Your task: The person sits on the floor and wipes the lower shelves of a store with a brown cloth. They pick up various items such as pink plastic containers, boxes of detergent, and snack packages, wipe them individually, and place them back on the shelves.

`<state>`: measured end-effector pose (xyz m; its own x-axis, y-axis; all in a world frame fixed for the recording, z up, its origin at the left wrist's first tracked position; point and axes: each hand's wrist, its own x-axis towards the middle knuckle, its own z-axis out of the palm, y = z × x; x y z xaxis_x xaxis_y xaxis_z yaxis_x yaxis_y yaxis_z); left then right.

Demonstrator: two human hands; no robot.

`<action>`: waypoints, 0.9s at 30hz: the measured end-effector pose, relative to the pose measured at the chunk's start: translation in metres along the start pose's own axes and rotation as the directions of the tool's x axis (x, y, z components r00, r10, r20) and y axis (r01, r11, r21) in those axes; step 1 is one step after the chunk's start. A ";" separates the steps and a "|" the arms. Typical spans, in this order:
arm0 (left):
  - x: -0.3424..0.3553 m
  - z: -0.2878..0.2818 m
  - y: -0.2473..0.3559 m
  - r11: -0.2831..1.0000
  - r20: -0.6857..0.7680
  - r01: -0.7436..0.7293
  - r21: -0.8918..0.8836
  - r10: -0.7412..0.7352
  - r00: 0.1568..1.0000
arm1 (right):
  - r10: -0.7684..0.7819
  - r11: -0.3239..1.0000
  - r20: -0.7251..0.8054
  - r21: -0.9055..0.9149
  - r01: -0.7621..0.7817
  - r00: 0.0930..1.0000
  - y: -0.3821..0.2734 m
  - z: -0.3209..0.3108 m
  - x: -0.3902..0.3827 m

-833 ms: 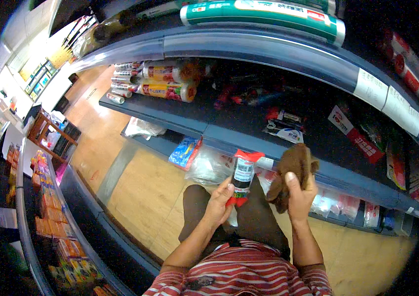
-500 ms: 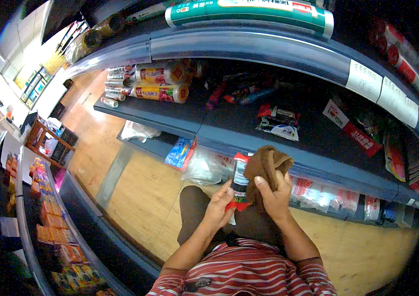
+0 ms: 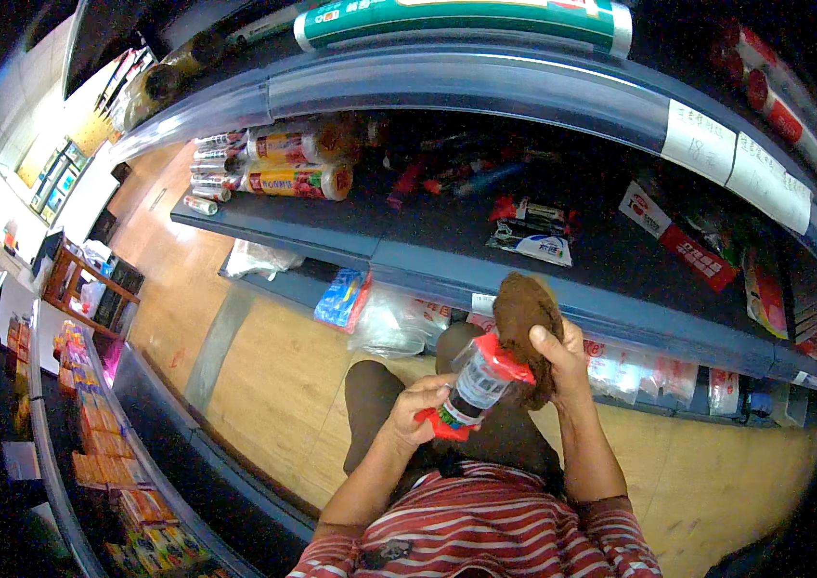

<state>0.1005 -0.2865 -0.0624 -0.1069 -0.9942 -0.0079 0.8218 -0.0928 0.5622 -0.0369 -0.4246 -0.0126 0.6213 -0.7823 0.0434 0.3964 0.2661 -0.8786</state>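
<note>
In front of my knees, my left hand (image 3: pixel 416 408) grips a red-ended plastic packet (image 3: pixel 474 390) with a dark band and a clear middle by its lower end. What is inside the packet I cannot make out. My right hand (image 3: pixel 562 358) is closed on a bunched brown cloth (image 3: pixel 526 323), thumb on top. The cloth meets the packet's upper right end. Beyond both hands, the dark shelf (image 3: pixel 399 231) carries two small packets, one red and black (image 3: pixel 535 214) and one white and black (image 3: pixel 530 243).
Yellow-labelled rolls (image 3: pixel 298 180) lie at the shelf's left end. A green roll box (image 3: pixel 466 27) rests on the shelf above. Clear bags (image 3: pixel 399 323) and a blue packet (image 3: pixel 339 297) fill the bottom shelf. Another stocked shelf (image 3: pixel 105 433) runs along my left.
The packet has tilted, its upper end swinging right and its face now showing more. My right hand and the cloth have shifted slightly right, and the cloth has been regathered.
</note>
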 end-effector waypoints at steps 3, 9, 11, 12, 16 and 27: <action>-0.002 -0.004 0.005 1.000 -0.028 0.003 0.004 -0.003 1.000 | -0.137 0.952 0.081 -0.265 0.154 0.987 -0.001 -0.011 0.002; -0.004 0.001 0.013 0.999 -0.137 -0.021 0.040 0.026 0.990 | -0.221 0.670 0.395 -0.603 0.433 0.892 -0.029 -0.018 0.004; -0.005 -0.005 0.013 0.998 -0.129 -0.037 0.053 0.044 0.991 | -0.241 0.600 0.444 -0.631 0.492 0.863 -0.033 -0.020 0.003; -0.005 -0.005 0.014 0.998 -0.121 -0.045 0.054 0.051 0.991 | -0.255 0.563 0.463 -0.642 0.520 0.849 -0.035 -0.021 0.003; -0.006 -0.006 0.016 0.989 -0.141 -0.142 0.031 0.145 0.979 | -0.173 0.547 0.438 -0.702 0.456 0.882 -0.038 -0.030 -0.001; 0.000 0.003 0.017 0.961 -0.091 -0.275 -0.026 0.271 0.958 | 0.011 0.995 -0.049 -0.096 -0.016 0.999 -0.002 -0.007 -0.004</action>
<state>0.1131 -0.2877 -0.0505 0.1715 -0.9827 0.0697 0.8340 0.1825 0.5207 -0.0447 -0.4263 -0.0137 0.5918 -0.8060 0.0098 0.3194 0.2233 -0.9209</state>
